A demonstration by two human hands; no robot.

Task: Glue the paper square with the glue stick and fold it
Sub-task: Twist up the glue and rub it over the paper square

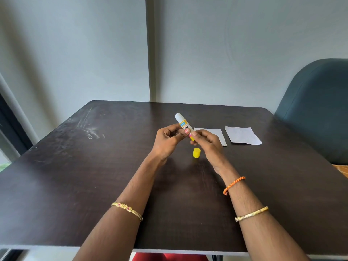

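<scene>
Both hands are up above the dark table, and they hold one glue stick between them. The left hand has its fingers and thumb curled round the middle of the stick. The right hand pinches the yellow bottom end with its fingertips. The stick leans, with its white top pointing up and away from the person. Its lid is off. The yellow cap stands on the table just under the hands, and nothing touches it. Behind the right hand lies a paper square, flat on the table, and the hand hides part of it. A second paper square lies just beside it, further to the right, with a small gap between the two. Each arm wears a gold bangle, and the right wrist also has an orange thread band. A blue-green chair stands at the far right of the table. A grey wall is behind it all.
</scene>
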